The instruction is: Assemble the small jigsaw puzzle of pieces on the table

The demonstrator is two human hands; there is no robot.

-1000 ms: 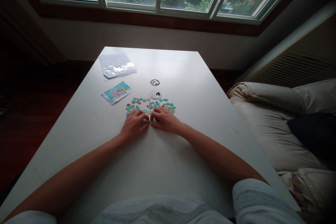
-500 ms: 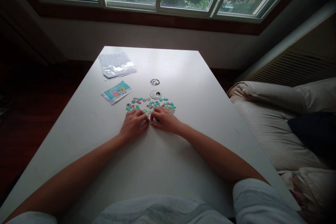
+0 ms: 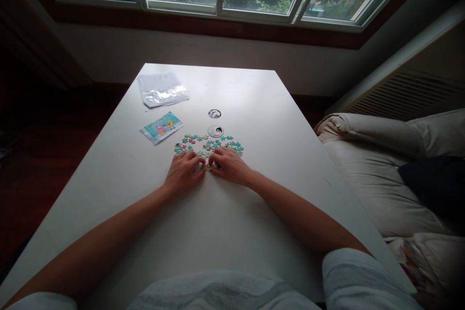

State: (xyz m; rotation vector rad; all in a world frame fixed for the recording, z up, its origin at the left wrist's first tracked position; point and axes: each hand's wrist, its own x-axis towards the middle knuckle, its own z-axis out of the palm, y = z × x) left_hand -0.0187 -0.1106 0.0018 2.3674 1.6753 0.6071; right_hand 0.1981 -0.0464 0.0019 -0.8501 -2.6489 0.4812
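Small yellowish jigsaw puzzle pieces (image 3: 207, 167) lie on the white table between my hands. My left hand (image 3: 184, 169) is curled, thumb and fingertips closed at their left side. From the right, my right hand (image 3: 228, 165) has its thumb and fingers bent against the same pieces. Just beyond my fingers, many loose puzzle pieces (image 3: 212, 145), mostly teal with some pink and yellow, are spread out. My hands hide some of them. A small picture card (image 3: 163, 127) with a teal cartoon scene lies to the left of the pieces.
A clear plastic sleeve with papers (image 3: 163, 89) lies at the table's far left. Two round black-and-white discs (image 3: 215, 131) are beyond the pieces. The white table (image 3: 240, 232) reaches toward the window wall. A pale sofa (image 3: 363, 169) stands along its right side.
The fingertips have parted slightly, so more of the yellowish pieces shows between them. Both hands stay in nearly the same place.
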